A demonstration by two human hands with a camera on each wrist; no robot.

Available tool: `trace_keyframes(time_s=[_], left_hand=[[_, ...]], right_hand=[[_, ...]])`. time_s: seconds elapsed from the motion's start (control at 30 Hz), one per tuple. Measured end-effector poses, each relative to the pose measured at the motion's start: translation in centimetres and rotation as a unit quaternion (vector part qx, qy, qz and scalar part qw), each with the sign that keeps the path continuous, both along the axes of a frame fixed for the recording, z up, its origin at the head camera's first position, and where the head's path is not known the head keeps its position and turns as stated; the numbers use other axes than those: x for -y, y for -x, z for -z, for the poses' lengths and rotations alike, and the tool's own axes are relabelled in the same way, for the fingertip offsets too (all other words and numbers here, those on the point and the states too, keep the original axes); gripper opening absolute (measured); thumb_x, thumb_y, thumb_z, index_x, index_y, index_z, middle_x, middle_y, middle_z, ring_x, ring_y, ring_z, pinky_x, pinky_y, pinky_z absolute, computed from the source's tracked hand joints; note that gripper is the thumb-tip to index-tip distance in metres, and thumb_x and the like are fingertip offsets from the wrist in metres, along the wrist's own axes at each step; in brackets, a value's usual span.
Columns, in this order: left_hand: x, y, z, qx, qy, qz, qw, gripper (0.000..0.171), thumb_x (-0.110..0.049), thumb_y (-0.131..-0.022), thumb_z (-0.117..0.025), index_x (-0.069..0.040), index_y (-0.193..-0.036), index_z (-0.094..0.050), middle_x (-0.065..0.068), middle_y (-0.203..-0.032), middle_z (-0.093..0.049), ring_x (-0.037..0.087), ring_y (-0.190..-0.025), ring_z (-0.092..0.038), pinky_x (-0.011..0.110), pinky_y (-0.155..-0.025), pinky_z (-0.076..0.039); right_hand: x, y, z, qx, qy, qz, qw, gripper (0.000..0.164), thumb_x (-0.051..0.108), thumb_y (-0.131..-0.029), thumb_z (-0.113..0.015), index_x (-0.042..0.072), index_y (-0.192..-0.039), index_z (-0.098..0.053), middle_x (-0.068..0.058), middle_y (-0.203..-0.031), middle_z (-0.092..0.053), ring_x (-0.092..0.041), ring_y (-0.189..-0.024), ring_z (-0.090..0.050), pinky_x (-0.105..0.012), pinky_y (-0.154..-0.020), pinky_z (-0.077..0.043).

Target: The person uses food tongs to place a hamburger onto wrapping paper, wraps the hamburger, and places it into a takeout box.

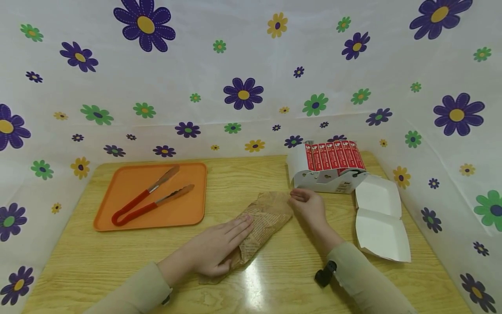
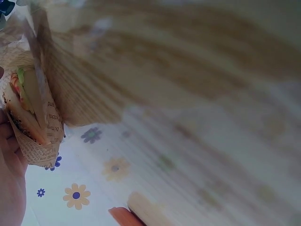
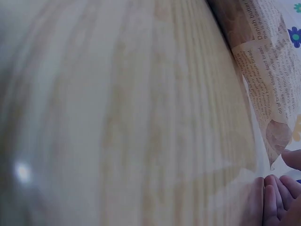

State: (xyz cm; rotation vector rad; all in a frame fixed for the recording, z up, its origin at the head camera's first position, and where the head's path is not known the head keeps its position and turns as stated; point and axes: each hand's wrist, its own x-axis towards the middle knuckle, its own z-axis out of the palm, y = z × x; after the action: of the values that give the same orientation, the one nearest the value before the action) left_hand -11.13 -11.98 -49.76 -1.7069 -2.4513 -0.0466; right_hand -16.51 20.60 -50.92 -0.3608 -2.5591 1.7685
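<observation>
A sandwich wrapped in brown printed paper lies slantwise at the table's middle. Through the near end of the wrap, the left wrist view shows bread, green leaf and red filling. My left hand rests on the near part of the wrap, fingers extended over the paper and thumb lower down. At the paper's far right corner is my right hand; its fingertips are beside the paper's tip, thumb apart from the bent fingers. Whether they touch the paper is hard to tell.
Red-handled tongs lie on an orange tray at left. Back right holds a white carton with several red packets. An open white box lies right of my right arm. Flowered cloth surrounds the wooden table.
</observation>
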Motion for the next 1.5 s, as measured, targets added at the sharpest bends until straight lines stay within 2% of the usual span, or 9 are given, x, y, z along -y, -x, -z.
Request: trace_keyframes(time_s=[0.17, 0.43, 0.53, 0.6, 0.7, 0.83, 1.13, 1.5], left_hand=[[0.0, 0.0, 0.1, -0.002, -0.005, 0.002, 1.0000, 0.094, -0.036, -0.089, -0.067, 0.005, -0.165, -0.028, 0.021, -0.175, -0.027, 0.033, -0.163, -0.027, 0.038, -0.132, -0.034], [0.0, 0.0, 0.0, 0.002, -0.002, 0.002, 1.0000, 0.096, -0.035, -0.088, -0.067, 0.005, -0.165, -0.027, 0.021, -0.175, -0.025, 0.033, -0.164, -0.026, 0.039, -0.132, -0.032], [0.0, 0.0, -0.1, 0.006, -0.002, 0.002, 1.0000, 0.096, -0.035, -0.088, -0.067, 0.005, -0.165, -0.026, 0.021, -0.175, -0.025, 0.033, -0.164, -0.025, 0.039, -0.132, -0.032], [0.0, 0.0, -0.1, 0.008, -0.003, 0.002, 1.0000, 0.096, -0.035, -0.088, -0.067, 0.005, -0.166, -0.026, 0.021, -0.175, -0.024, 0.033, -0.164, -0.025, 0.039, -0.132, -0.031], [0.0, 0.1, 0.0, 0.007, -0.003, 0.001, 1.0000, 0.097, -0.035, -0.088, -0.067, 0.005, -0.166, -0.025, 0.021, -0.176, -0.024, 0.033, -0.164, -0.025, 0.039, -0.133, -0.031], [0.0, 0.1, 0.1, 0.005, -0.004, 0.000, 1.0000, 0.097, -0.035, -0.088, -0.067, 0.005, -0.166, -0.026, 0.021, -0.175, -0.024, 0.033, -0.164, -0.025, 0.039, -0.132, -0.032], [0.1, 0.0, -0.1, 0.005, -0.004, -0.002, 1.0000, 0.098, -0.036, -0.086, -0.068, 0.005, -0.165, -0.027, 0.021, -0.175, -0.024, 0.033, -0.164, -0.026, 0.040, -0.132, -0.032], [0.0, 0.1, -0.1, 0.012, -0.007, 0.004, 0.9999, 0.098, -0.043, -0.089, -0.064, 0.005, -0.166, -0.025, 0.021, -0.176, -0.022, 0.034, -0.165, -0.024, 0.041, -0.132, -0.032]], right_hand=[[0.0, 0.2, -0.3, 0.001, -0.004, -0.015, 1.000, 0.036, 0.000, -0.097, -0.073, -0.011, -0.131, -0.068, -0.030, -0.130, -0.072, -0.040, -0.121, -0.072, -0.007, -0.080, -0.056], [0.0, 0.5, -0.6, 0.023, 0.004, -0.016, 1.000, 0.037, 0.001, -0.097, -0.073, -0.010, -0.132, -0.068, -0.029, -0.130, -0.072, -0.038, -0.121, -0.073, -0.010, -0.080, -0.058], [0.1, 0.6, -0.7, 0.033, -0.001, -0.018, 0.999, 0.036, 0.005, -0.097, -0.074, -0.007, -0.131, -0.070, -0.027, -0.129, -0.074, -0.030, -0.114, -0.075, -0.009, -0.076, -0.056], [0.1, 0.6, -0.8, 0.035, -0.006, -0.022, 0.999, 0.034, 0.006, -0.097, -0.075, -0.006, -0.129, -0.072, -0.026, -0.125, -0.075, -0.019, -0.103, -0.074, -0.009, -0.074, -0.055], [0.1, 0.7, -0.8, 0.030, -0.010, -0.028, 0.999, 0.030, 0.007, -0.098, -0.075, -0.006, -0.125, -0.074, -0.024, -0.119, -0.076, -0.003, -0.089, -0.067, -0.010, -0.071, -0.055], [0.1, 0.7, -0.9, 0.017, -0.021, -0.031, 0.999, 0.026, 0.011, -0.100, -0.074, -0.006, -0.119, -0.076, -0.021, -0.114, -0.077, 0.004, -0.082, -0.061, -0.012, -0.072, -0.054], [0.0, 0.9, -1.0, -0.036, -0.059, -0.042, 0.997, 0.023, 0.009, -0.105, -0.066, -0.008, -0.115, -0.078, -0.025, -0.110, -0.078, 0.003, -0.081, -0.062, -0.011, -0.072, -0.052], [1.0, 0.4, -3.7, -0.078, -0.093, -0.062, 0.991, 0.021, 0.009, -0.104, -0.068, -0.006, -0.112, -0.080, -0.024, -0.097, -0.079, -0.006, -0.074, -0.065, -0.014, -0.067, -0.053]])
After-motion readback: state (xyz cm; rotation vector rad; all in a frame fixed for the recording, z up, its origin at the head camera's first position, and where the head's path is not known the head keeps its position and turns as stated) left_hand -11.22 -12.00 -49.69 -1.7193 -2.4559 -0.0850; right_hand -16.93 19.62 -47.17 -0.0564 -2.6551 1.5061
